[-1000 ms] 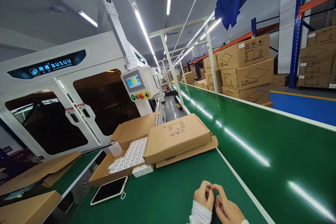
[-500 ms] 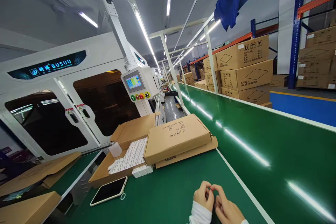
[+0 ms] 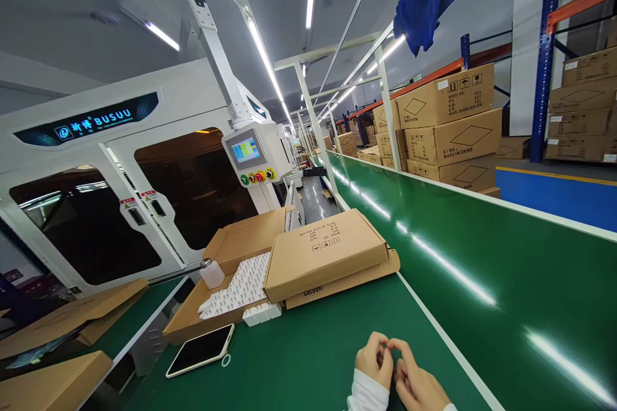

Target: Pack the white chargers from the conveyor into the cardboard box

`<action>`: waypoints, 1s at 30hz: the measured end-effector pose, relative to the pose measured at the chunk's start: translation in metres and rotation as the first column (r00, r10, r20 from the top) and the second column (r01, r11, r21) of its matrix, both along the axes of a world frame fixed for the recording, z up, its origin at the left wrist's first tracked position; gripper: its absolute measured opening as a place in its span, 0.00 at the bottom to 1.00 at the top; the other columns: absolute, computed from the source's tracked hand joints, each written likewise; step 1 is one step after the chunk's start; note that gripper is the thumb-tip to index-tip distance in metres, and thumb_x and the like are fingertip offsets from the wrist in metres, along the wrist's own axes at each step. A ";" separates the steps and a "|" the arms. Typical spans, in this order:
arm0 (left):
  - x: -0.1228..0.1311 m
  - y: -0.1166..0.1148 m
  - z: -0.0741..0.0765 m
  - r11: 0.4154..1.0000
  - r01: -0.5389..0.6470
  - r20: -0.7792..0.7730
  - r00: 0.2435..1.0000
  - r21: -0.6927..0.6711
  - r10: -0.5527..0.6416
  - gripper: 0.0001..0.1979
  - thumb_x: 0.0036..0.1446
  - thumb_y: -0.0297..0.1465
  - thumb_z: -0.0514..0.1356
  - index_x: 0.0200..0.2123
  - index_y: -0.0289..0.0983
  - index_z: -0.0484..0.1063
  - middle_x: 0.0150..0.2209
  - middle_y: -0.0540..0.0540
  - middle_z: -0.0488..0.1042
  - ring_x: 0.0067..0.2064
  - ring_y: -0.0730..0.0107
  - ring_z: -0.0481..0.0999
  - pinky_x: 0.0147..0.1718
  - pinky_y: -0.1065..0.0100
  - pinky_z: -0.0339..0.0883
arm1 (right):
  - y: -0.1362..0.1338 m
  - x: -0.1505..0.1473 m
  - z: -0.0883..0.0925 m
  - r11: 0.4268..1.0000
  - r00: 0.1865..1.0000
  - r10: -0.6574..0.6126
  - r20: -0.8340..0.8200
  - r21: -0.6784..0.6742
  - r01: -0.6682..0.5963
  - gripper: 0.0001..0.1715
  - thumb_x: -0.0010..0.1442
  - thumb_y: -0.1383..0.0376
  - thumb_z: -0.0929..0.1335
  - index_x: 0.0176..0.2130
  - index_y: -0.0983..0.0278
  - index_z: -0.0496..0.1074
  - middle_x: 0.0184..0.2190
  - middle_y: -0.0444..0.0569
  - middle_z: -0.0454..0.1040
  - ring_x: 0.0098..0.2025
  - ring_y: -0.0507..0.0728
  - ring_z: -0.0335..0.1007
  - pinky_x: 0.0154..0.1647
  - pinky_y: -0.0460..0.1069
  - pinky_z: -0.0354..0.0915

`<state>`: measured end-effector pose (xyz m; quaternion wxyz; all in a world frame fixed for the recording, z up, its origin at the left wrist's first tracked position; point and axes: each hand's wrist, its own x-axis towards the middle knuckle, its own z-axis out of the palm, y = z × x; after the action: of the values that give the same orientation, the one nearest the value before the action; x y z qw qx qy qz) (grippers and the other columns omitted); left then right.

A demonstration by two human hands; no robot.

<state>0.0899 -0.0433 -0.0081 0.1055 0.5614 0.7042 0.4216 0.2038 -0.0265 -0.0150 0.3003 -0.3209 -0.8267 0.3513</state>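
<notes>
Low at the right of the near green table (image 3: 308, 359), my left hand (image 3: 373, 359) and my right hand (image 3: 417, 382) meet at the fingertips. The fingers of both are bent inward and closed. No object shows between them, though the insides of the fingers are partly hidden. White sleeves cover the wrists. Away to the left lies a phone (image 3: 200, 350) with a dark screen and a pale case, a small ring at its corner. Behind it, an open cardboard box (image 3: 187, 324) holds rows of small white pieces (image 3: 245, 282). Several white blocks (image 3: 261, 313) stand against the box.
A flat closed carton (image 3: 328, 250) rests partly over the open box. A white bottle (image 3: 212, 274) stands in the box's corner. To the right runs a green conveyor belt (image 3: 482, 237) behind a white rail. A white machine (image 3: 193, 103) with a control screen stands left; stacked cartons (image 3: 448, 135) stand beyond the belt.
</notes>
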 end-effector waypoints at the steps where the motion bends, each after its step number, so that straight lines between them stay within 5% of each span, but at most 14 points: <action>1: 0.000 0.000 0.000 1.000 -0.002 0.004 1.000 0.007 0.002 0.06 0.46 0.26 0.50 0.27 0.37 0.66 0.14 0.57 0.57 0.17 0.77 0.59 0.19 0.76 0.54 | 0.000 0.000 0.000 1.000 1.000 0.003 0.003 -0.002 -0.003 0.22 0.53 0.66 0.52 0.49 0.64 0.44 0.20 0.39 0.62 0.19 0.54 0.61 0.22 0.47 0.52; 30: 0.001 0.003 -0.002 1.000 -0.012 0.048 0.999 0.006 0.012 0.05 0.44 0.26 0.51 0.27 0.37 0.66 0.14 0.57 0.57 0.16 0.78 0.59 0.18 0.76 0.53 | 0.001 0.002 0.002 1.000 1.000 0.018 0.017 -0.008 -0.018 0.22 0.54 0.67 0.53 0.49 0.60 0.40 0.20 0.37 0.58 0.20 0.54 0.62 0.23 0.47 0.53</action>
<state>0.0912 -0.0407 -0.0102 0.1180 0.5473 0.7035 0.4378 0.2055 -0.0257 -0.0133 0.2889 -0.3176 -0.8306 0.3546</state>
